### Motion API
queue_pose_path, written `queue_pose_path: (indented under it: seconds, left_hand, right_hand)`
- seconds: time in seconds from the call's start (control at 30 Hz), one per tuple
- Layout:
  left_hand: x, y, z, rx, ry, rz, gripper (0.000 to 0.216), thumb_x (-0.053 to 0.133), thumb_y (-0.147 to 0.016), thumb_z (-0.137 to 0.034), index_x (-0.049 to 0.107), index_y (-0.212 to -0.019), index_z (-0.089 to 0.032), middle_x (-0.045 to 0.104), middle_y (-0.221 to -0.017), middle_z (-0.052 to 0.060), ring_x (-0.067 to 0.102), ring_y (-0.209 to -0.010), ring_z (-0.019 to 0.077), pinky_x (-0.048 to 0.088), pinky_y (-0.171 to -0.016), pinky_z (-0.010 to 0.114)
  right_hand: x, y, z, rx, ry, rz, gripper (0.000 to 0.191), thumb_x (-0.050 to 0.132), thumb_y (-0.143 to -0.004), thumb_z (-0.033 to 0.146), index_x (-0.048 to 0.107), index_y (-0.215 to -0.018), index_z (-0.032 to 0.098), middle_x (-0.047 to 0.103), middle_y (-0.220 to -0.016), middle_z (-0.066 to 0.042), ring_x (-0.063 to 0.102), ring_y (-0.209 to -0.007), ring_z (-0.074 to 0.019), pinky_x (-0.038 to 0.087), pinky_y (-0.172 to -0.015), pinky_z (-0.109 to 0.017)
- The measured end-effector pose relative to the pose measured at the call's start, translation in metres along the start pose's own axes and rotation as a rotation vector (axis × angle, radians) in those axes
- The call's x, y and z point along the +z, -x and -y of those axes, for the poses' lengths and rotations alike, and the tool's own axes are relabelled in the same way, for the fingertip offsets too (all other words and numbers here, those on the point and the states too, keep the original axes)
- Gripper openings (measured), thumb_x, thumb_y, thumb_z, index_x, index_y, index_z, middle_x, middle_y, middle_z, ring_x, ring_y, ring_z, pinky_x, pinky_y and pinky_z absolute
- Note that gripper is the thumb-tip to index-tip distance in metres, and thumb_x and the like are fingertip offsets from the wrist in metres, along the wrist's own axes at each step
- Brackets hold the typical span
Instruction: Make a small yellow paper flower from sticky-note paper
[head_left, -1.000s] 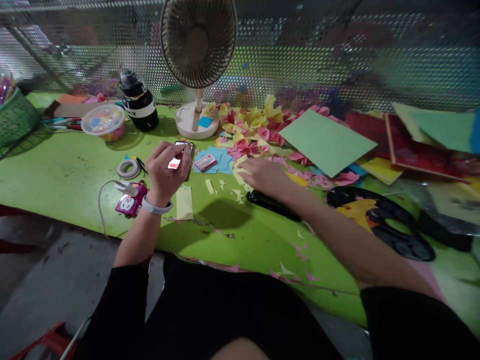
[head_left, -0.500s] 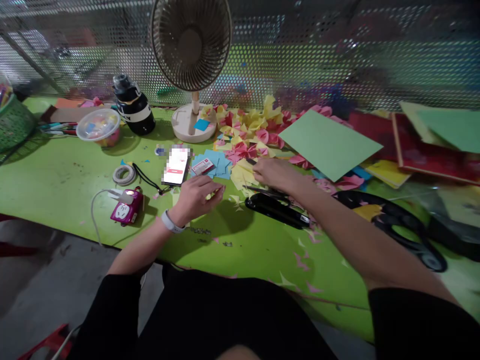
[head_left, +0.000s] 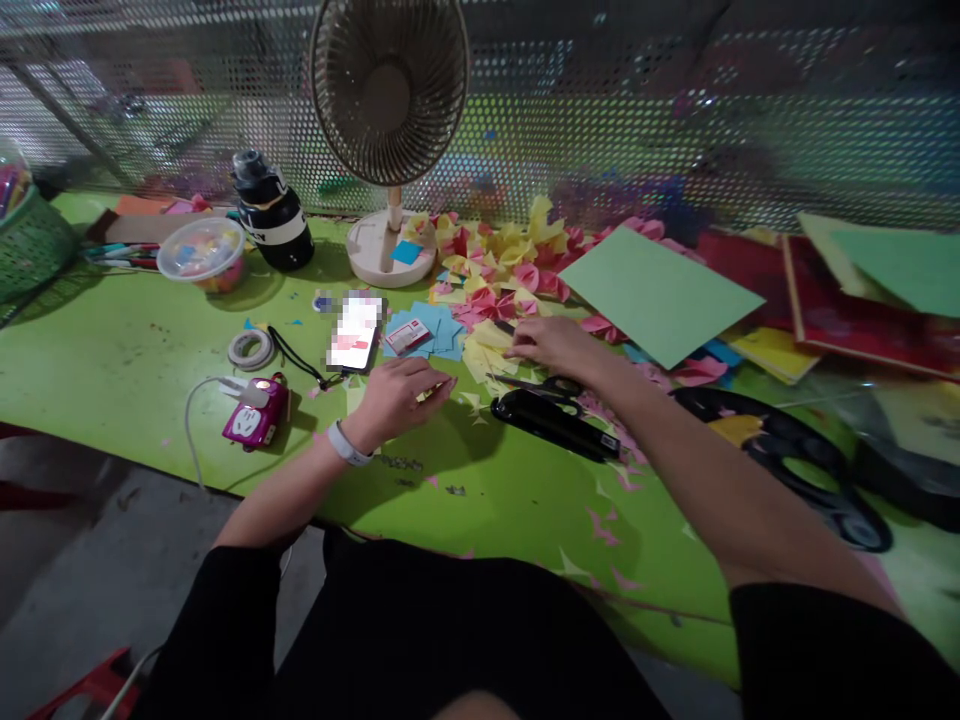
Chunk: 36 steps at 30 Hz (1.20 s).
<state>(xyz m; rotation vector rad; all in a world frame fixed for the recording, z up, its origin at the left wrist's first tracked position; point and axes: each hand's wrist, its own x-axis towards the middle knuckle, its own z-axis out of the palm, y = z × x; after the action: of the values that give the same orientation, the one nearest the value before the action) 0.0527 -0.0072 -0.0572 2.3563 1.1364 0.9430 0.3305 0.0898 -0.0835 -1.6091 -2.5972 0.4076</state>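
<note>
My left hand point(head_left: 401, 398), with a pale band on its wrist, hovers over the table left of centre. Its fingers are curled toward the thumb, and anything between them is too small to make out. Close behind it lie blue paper squares point(head_left: 444, 330) with a small red-and-white box point(head_left: 409, 337) on them. My right hand point(head_left: 551, 348) reaches into a heap of yellow paper pieces point(head_left: 484, 352), fingertips pressed together at the pile's right edge; what they grip is hidden. Just in front of it are scissors point(head_left: 559, 388) and a black stapler point(head_left: 555, 425).
Behind stand a fan point(head_left: 390, 245), a black bottle point(head_left: 277, 225) and a lidded tub point(head_left: 202, 255). Left are a phone point(head_left: 357, 335), a tape roll point(head_left: 251, 349) and a purple power adapter point(head_left: 255, 415). Folded paper petals point(head_left: 525, 245) and a green sheet point(head_left: 660, 290) lie at the back.
My right hand has stayed at the yellow pieces, its fingers shifting slightly. My left hand has barely moved. The whole view has shifted a little.
</note>
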Motion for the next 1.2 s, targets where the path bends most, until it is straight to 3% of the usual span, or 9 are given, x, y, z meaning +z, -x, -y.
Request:
queue_pose_path:
  seconds: [0.17, 0.33, 0.43, 0.53, 0.63, 0.83, 0.97, 1.1, 1.2]
  left_hand:
    - [-0.002, -0.001, -0.008, -0.188, 0.319, 0.040, 0.029, 0.061, -0.090, -0.041, 0.075, -0.091, -0.016, 0.073, -0.083, 0.010, 0.065, -0.073, 0.0160, 0.052, -0.070, 0.032]
    - [0.000, -0.005, -0.015, -0.773, 1.126, 0.197, 0.051, 0.065, -0.083, -0.060, 0.070, -0.104, -0.013, 0.074, -0.103, 0.016, 0.071, -0.090, 0.0218, 0.057, -0.081, 0.037]
    - [0.004, -0.005, -0.015, -0.954, 1.381, 0.192, 0.054, 0.070, -0.078, -0.062, 0.070, -0.100, -0.013, 0.074, -0.101, 0.016, 0.071, -0.089, 0.0221, 0.057, -0.083, 0.039]
    - [0.010, -0.003, -0.014, -0.945, 1.333, 0.147, 0.041, 0.084, -0.069, -0.045, 0.071, -0.089, -0.012, 0.073, -0.089, 0.009, 0.066, -0.075, 0.0138, 0.055, -0.071, 0.027]
    - [0.014, -0.001, -0.015, -0.872, 1.265, 0.083, 0.036, 0.087, -0.063, -0.039, 0.072, -0.083, -0.013, 0.070, -0.079, 0.003, 0.059, -0.065, 0.0071, 0.048, -0.061, 0.019]
    - [0.014, 0.001, -0.026, -0.813, 1.436, 0.092, 0.037, 0.087, -0.065, -0.042, 0.073, -0.087, -0.016, 0.073, -0.093, 0.005, 0.067, -0.085, 0.0149, 0.056, -0.086, 0.032]
    - [0.017, 0.004, -0.027, -0.803, 1.504, 0.072, 0.046, 0.082, -0.068, -0.053, 0.072, -0.092, -0.015, 0.074, -0.099, 0.010, 0.070, -0.088, 0.0200, 0.057, -0.090, 0.040]
    - [0.022, 0.007, -0.025, -0.699, 1.373, 0.094, 0.046, 0.089, -0.063, -0.032, 0.072, -0.101, -0.016, 0.074, -0.103, 0.007, 0.070, -0.090, 0.0158, 0.053, -0.097, 0.036]
    - [0.025, 0.007, -0.025, -0.706, 1.353, 0.073, 0.046, 0.088, -0.065, -0.030, 0.071, -0.105, -0.016, 0.075, -0.101, 0.005, 0.071, -0.087, 0.0138, 0.053, -0.096, 0.036]
  right_hand:
    - [-0.014, 0.009, 0.009, 0.003, 0.023, -0.002, 0.019, 0.064, -0.090, 0.031, 0.066, -0.077, 0.018, 0.071, -0.081, -0.008, 0.061, -0.064, -0.0171, 0.046, -0.056, -0.030]
    - [-0.014, 0.049, 0.045, -0.203, 0.057, -0.201, 0.024, 0.046, -0.098, 0.020, 0.070, -0.098, 0.018, 0.073, -0.097, -0.014, 0.068, -0.082, -0.0248, 0.056, -0.068, -0.043]
    - [-0.002, 0.078, 0.075, -0.397, 0.030, -0.280, 0.026, 0.046, -0.096, 0.014, 0.070, -0.104, 0.020, 0.074, -0.105, -0.013, 0.069, -0.094, -0.0269, 0.058, -0.079, -0.049]
    - [0.006, 0.094, 0.097, -0.491, -0.016, -0.293, 0.034, 0.042, -0.093, 0.005, 0.071, -0.103, 0.019, 0.073, -0.114, -0.014, 0.067, -0.106, -0.0280, 0.053, -0.096, -0.055]
    - [0.006, 0.098, 0.107, -0.477, -0.101, -0.352, 0.024, 0.048, -0.095, 0.014, 0.072, -0.097, 0.021, 0.070, -0.123, -0.013, 0.064, -0.114, -0.0294, 0.048, -0.103, -0.057]
    - [0.003, 0.096, 0.110, -0.171, -0.524, -0.540, 0.009, 0.064, -0.090, 0.030, 0.065, -0.085, 0.023, 0.067, -0.123, -0.011, 0.063, -0.115, -0.0279, 0.052, -0.096, -0.051]
    - [0.009, 0.096, 0.110, -0.056, -0.768, -0.540, 0.011, 0.065, -0.090, 0.033, 0.063, -0.087, 0.023, 0.069, -0.114, -0.010, 0.067, -0.106, -0.0248, 0.057, -0.087, -0.045]
    - [0.013, 0.097, 0.108, -0.011, -0.845, -0.512, 0.014, 0.066, -0.090, 0.036, 0.064, -0.088, 0.022, 0.071, -0.112, -0.009, 0.069, -0.097, -0.0226, 0.059, -0.082, -0.042]
    - [0.013, 0.098, 0.108, 0.008, -0.862, -0.494, 0.016, 0.066, -0.090, 0.038, 0.065, -0.089, 0.022, 0.072, -0.110, -0.008, 0.070, -0.090, -0.0209, 0.061, -0.077, -0.039]
